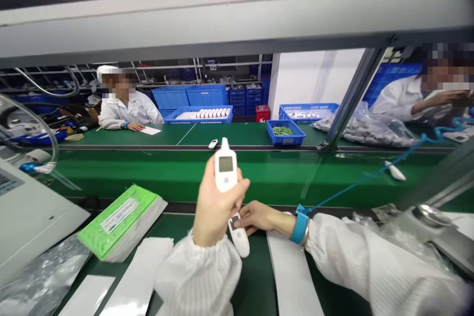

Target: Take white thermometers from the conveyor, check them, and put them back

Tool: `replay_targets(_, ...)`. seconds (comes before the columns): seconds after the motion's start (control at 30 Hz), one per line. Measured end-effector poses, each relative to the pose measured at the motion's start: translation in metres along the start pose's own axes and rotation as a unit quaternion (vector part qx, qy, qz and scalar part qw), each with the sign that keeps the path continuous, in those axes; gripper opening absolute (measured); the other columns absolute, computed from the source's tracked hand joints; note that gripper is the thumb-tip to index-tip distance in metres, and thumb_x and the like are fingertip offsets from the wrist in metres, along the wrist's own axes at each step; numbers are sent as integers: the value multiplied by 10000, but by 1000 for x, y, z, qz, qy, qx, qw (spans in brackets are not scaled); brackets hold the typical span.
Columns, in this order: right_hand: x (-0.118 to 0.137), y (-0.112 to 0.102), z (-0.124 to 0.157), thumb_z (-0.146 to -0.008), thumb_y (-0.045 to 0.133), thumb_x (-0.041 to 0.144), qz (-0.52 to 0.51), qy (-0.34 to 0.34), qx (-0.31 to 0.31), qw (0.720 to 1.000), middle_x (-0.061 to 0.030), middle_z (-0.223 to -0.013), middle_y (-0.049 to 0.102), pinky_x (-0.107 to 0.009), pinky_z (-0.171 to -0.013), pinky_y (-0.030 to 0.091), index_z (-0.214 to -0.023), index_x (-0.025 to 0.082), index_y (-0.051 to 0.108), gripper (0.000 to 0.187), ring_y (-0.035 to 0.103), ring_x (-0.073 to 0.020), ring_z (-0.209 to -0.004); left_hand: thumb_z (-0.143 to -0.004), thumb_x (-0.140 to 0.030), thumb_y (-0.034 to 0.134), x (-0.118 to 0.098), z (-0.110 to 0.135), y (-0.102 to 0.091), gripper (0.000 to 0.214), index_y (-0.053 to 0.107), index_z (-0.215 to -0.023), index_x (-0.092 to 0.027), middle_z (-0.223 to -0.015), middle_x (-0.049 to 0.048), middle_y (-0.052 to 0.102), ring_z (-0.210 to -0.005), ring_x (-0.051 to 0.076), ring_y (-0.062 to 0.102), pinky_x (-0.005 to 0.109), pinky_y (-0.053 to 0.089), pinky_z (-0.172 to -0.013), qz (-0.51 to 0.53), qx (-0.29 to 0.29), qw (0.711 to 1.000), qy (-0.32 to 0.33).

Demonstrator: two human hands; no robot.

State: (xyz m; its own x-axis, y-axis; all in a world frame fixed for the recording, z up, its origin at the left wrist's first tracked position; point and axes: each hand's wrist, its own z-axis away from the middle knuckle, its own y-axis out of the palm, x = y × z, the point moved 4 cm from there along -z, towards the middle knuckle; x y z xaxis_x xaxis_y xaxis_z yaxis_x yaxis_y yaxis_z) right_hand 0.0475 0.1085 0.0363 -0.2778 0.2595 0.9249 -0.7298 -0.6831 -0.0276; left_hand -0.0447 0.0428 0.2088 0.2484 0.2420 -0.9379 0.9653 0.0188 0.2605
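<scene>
A white ear thermometer (226, 187) with a small grey screen and a narrow tip stands upright in my left hand (211, 207). My left fingers are wrapped round its body, thumb across the front, raised before the green belt. Just below and to the right, my right hand (261, 216) has its fingers closed about the upper part of a second white ear thermometer (241, 244). The tip of that one is hidden behind my left hand. A blue wrist strap (299, 227) with a coiled cord circles my right wrist.
White sheets (138, 271) lie left, and a white strip (296, 276) lies under my right wrist. A green battery tray (118, 215) sits at left. Across the conveyor belt (170, 173) are a blue basket (285, 133), a loose thermometer (213, 144) and two co-workers.
</scene>
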Motion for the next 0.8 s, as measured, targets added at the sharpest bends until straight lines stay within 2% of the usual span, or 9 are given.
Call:
replay_targets(0.1, -17, 11, 8, -904, 664, 238, -26, 31, 7, 999, 12, -815, 657, -288, -696, 571, -849, 122, 632, 132, 650, -114, -737, -693, -74, 731, -16, -2, -24, 442, 480, -1019, -235, -681, -86, 549, -380, 21, 360, 93, 237, -266, 15, -60, 996, 61)
replay_targets(0.23, -27, 9, 14, -902, 662, 215, -37, 40, 3, 999, 6, -845, 658, -295, -709, 574, -877, 122, 633, 100, 652, -122, -766, -674, -46, 735, -31, 0, -43, 417, 473, -946, -223, -682, -80, 551, -395, 24, 381, 89, 261, -272, 19, -108, 989, 102)
replay_targets(0.5, -29, 9, 11, -893, 671, 188, -7, 39, -22, 999, 25, -793, 644, -254, -638, 561, -888, 121, 626, 81, 633, -98, -681, -683, -40, 712, -29, 2, -37, 426, 483, -990, -226, -708, -76, 561, -398, 29, 401, 94, 258, -266, 22, -83, 993, 83)
replay_targets(0.67, -23, 10, 15, -889, 675, 182, -4, 39, -24, 999, 24, -793, 650, -263, -653, 569, -886, 120, 632, 76, 640, -102, -690, -686, -42, 710, -28, 1, -36, 434, 483, -1004, -232, -715, -77, 559, -395, 30, 399, 99, 258, -268, 16, -78, 994, 77)
replay_targets(0.73, -14, 0, 14, -891, 675, 193, -4, 33, -34, 999, 9, -841, 664, -282, -685, 577, -917, 120, 642, 84, 653, -115, -737, -686, -41, 710, -28, 2, -36, 429, 480, -995, -232, -713, -77, 555, -393, 30, 396, 101, 258, -269, 16, -81, 994, 74)
replay_targets(0.8, -1, -25, 9, -900, 667, 222, 0, 24, -66, 998, -13, -916, 674, -307, -720, 581, -969, 125, 648, 120, 660, -132, -796, -690, -46, 714, -28, 2, -36, 418, 479, -982, -231, -715, -74, 554, -393, 30, 394, 104, 259, -271, 12, -80, 994, 72)
